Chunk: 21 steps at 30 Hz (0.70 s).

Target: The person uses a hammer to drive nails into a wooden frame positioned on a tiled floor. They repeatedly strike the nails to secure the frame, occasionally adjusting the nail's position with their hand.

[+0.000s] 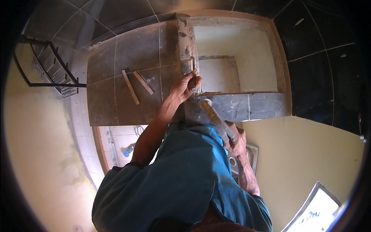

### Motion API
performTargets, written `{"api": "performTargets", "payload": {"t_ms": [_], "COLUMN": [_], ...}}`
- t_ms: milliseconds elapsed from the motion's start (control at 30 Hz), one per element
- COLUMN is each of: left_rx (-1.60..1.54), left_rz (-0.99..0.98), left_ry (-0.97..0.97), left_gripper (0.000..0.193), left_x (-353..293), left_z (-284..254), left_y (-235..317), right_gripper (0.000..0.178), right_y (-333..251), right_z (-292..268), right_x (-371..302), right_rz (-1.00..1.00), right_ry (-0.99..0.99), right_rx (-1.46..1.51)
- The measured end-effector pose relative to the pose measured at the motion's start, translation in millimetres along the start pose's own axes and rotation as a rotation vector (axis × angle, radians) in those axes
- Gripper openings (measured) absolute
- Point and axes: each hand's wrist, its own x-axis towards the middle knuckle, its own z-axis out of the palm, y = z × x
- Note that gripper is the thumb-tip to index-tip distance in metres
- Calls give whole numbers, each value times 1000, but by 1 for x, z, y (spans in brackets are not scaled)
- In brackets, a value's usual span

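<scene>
My left hand (187,86) is closed round a slim chisel (192,62), mostly hidden by my fingers. It rests at the left border of a rectangular cut-out (281,73) in the dark tiled counter (139,46). A small grey end shows below my fingers. My right hand (236,141) grips a hammer (218,120) near the front edge of the counter. The hammer slants up and left, its round, pale end just below my left hand, apart from it. Two slim brownish strips (130,87) with dark ends lie on the tiles left of my left hand.
A pale recess (220,73) lies under the cut-out, whose edges are rough. Dark wall tiles (320,50) rise behind and to the right. A black metal rack (54,63) stands at the left. A metal sink (253,154) stands below right; a blue round item (126,153) lies below left.
</scene>
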Motion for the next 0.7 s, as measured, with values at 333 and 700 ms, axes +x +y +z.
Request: {"api": "performTargets", "payload": {"t_ms": [333,700], "left_rx": [-91,-236], "left_rz": [9,-20], "left_ry": [-20,30], "left_gripper": [23,18], "left_x": [5,16], "left_z": [0,-3], "left_y": [-7,4], "right_gripper": [30,24], "right_y": [-9,50], "right_z": [-3,5], "right_x": [38,70], "right_rz": [-210,-168], "right_ry": [-108,-255], "right_rx": [-211,-458]}}
